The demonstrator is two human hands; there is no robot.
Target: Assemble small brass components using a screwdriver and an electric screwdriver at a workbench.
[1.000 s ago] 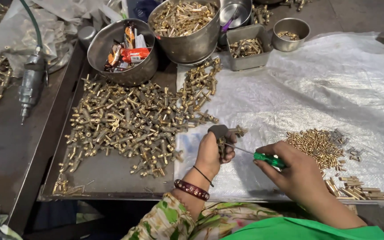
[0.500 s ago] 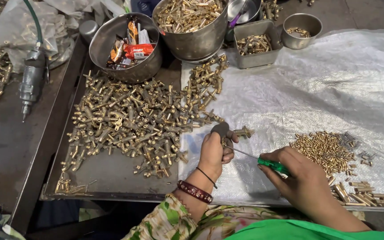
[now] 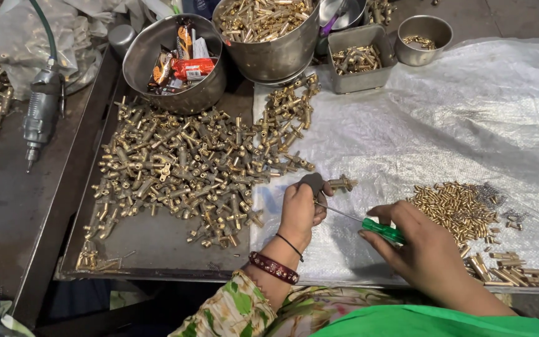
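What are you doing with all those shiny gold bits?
A person is working on a small brass fitting, held in the left hand over a white plastic sheet. The right hand points a green-handled screwdriver at it. A big pile of brass fittings lies on the metal tray beside them.

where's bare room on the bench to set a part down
The white plastic sheet is bare between the square tin and the small brass pins. The tray's front left corner is bare. The brass fittings pile is crowded.
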